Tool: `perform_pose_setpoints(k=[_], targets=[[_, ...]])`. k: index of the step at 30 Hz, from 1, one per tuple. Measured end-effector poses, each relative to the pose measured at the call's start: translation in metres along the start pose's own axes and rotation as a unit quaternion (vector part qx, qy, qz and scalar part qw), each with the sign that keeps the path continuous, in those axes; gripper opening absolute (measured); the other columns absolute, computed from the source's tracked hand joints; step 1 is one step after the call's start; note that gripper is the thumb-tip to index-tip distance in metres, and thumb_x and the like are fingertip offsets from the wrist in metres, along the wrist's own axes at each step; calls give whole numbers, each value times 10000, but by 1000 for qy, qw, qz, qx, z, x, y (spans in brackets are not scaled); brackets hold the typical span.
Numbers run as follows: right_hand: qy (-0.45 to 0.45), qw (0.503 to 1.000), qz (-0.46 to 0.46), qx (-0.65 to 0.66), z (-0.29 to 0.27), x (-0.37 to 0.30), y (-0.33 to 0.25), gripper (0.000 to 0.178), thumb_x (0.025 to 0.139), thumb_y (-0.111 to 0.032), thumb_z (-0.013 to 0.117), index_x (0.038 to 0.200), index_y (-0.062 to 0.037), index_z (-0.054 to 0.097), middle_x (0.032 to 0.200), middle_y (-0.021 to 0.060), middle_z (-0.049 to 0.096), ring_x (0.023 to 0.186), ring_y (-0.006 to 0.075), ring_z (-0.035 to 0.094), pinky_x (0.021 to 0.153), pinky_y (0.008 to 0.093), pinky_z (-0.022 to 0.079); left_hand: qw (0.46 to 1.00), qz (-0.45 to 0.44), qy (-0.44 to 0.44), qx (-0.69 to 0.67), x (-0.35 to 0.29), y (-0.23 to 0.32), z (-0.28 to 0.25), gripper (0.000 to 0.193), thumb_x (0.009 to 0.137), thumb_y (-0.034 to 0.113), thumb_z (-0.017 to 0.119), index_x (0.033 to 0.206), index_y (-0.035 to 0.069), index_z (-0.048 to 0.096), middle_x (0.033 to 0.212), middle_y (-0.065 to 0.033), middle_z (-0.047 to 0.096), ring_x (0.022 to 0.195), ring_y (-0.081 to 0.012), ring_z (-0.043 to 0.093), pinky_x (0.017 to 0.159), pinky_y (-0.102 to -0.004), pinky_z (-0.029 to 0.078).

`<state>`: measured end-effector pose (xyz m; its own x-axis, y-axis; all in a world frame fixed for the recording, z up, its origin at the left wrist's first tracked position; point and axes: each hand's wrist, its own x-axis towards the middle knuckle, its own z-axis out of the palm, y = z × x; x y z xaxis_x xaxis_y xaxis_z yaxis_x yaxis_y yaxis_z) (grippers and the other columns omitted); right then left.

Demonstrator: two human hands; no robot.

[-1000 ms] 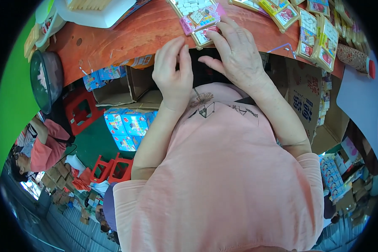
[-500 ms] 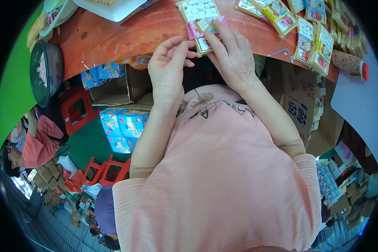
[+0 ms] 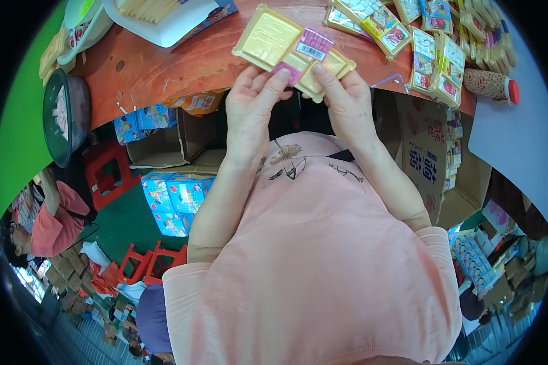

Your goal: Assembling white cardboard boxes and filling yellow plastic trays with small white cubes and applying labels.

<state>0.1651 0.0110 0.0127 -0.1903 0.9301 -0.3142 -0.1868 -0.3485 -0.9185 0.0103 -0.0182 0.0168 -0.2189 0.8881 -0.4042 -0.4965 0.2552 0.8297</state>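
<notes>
Between my two hands is a yellow plastic blister pack (image 3: 271, 38), held just over the table's near edge. Its back faces up, and a pink-purple paper sleeve (image 3: 313, 44) with a barcode wraps its middle. My left hand (image 3: 252, 100) pinches the sleeve at the near left edge, thumb on top. My right hand (image 3: 347, 100) grips the narrower end, with its thumb pressed on the plastic. The fingers beneath the pack are mostly hidden.
Several sleeved packs of white pieces (image 3: 386, 33) lie on the reddish wooden table (image 3: 158, 61) at the right, near a red-lidded jar (image 3: 490, 86). A white tray (image 3: 155, 27) and a dark basin (image 3: 73, 115) stand left. Below are cartons (image 3: 429, 146) and red stools (image 3: 106, 167). A co-worker (image 3: 58, 219) is at far left.
The pack has been turned over from its white-piece side to its back, and now lies tilted. My left hand has closed on the sleeve; my right hand has moved to the narrow end.
</notes>
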Motion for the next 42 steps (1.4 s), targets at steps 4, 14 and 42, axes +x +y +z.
perform_pose_setpoints(k=[4,14,42], targets=[[-57,983,38,168,8,-4,10,379,1047,-223,610,1344,7,569,1233,90,659,1059,157,667,830,322,587,998,-26,-26,-50,3,-2,5,351,939,74,737,1256,-18,617,1147,-101,717,1021,-138,684,916,-276,525],[67,792,-411,-447,-17,5,-11,326,859,-118,792,1137,-39,642,1106,124,633,908,254,665,763,328,546,1000,-22,17,-13,1,4,-6,310,942,56,716,1229,-27,631,1122,-136,729,949,-193,741,813,-322,633],[24,884,-285,-369,-11,3,1,81,915,-18,655,981,9,616,948,84,678,806,194,736,716,293,580,994,55,41,81,-4,-19,1,302,935,80,731,1188,-52,631,1078,-94,721,908,-93,679,821,-265,563]])
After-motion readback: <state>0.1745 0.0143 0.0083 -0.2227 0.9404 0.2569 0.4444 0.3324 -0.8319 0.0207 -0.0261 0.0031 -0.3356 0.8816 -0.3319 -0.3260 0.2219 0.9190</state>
